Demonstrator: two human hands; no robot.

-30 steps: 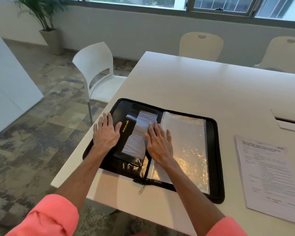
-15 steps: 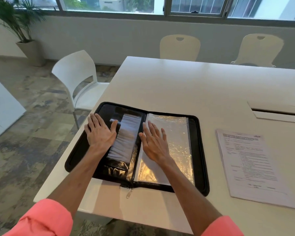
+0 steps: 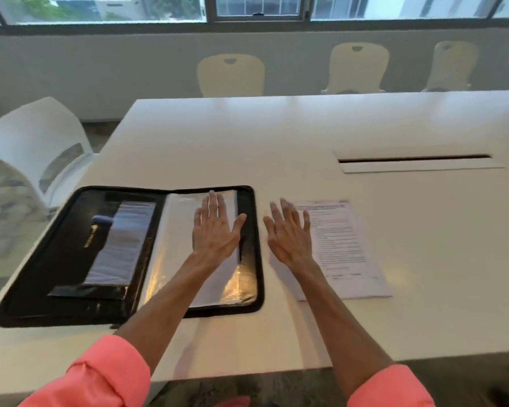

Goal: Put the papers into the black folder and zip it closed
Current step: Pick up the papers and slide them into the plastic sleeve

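Note:
The black folder (image 3: 68,230) lies open and flat near the table's left front corner, with clear plastic sleeves (image 3: 177,230) on its right half and a pocket on its left half. My left hand (image 3: 215,227) lies flat, fingers straight, over the sleeves. To the right of the folder, a stack of printed papers (image 3: 347,248) rests on the table. My right hand (image 3: 288,233) is spread open at the papers' left edge, covering part of them; I cannot tell whether it touches them.
The white table (image 3: 276,136) has a cable slot (image 3: 415,160) at the back right. A white chair (image 3: 33,142) stands off the left edge and several cream chairs (image 3: 231,74) line the far side under the windows.
Both hands have moved right: the left from the folder's left half to the sleeves, the right from the sleeves to the papers' edge. The view has swung right too.

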